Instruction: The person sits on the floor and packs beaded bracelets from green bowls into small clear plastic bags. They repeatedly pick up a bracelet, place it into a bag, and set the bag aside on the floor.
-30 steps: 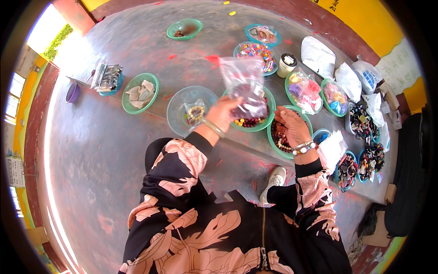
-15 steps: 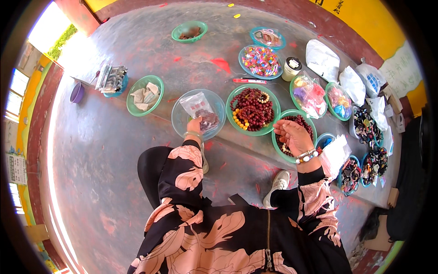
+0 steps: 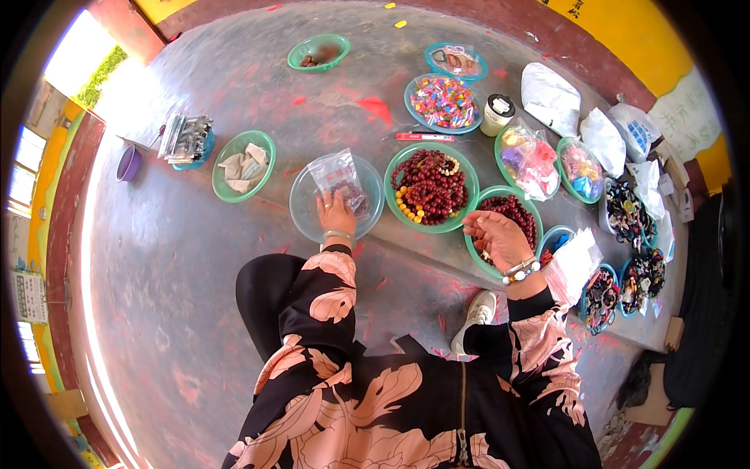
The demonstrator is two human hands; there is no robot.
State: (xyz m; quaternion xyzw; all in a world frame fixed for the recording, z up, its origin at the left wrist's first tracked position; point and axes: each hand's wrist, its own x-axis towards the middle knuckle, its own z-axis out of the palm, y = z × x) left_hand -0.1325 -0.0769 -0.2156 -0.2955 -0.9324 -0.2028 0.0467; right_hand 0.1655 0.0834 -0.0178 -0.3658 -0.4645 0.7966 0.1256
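My left hand point(image 3: 337, 214) lies in a clear bluish basin point(image 3: 304, 221), fingers stretched out and touching a clear plastic bag point(image 3: 334, 170). Dark reddish contents show through the bag, partly covered by that hand. My right hand point(image 3: 504, 241) hovers over a green basin point(image 3: 477, 264) of dark red bead bracelets point(image 3: 512, 211), its fingers loosely bent and apart, with nothing visible in them. Between the hands stands another green basin point(image 3: 430, 227), heaped with dark red bead strings point(image 3: 432, 184) and some yellow beads point(image 3: 414, 209).
To the left are a green basin with pale cloth point(image 3: 244, 168) and a container of packaged items point(image 3: 186, 141). Beyond stand a bowl of colorful wrapped pieces point(image 3: 444, 103) and a lidded cup point(image 3: 498, 115). White bags point(image 3: 551, 98) and baskets of dark bands point(image 3: 600, 298) line the right.
My left hand has moved from the edge of the bag onto its lower part, fingers now spread forward. My right hand has stayed nearly in place over the beads.
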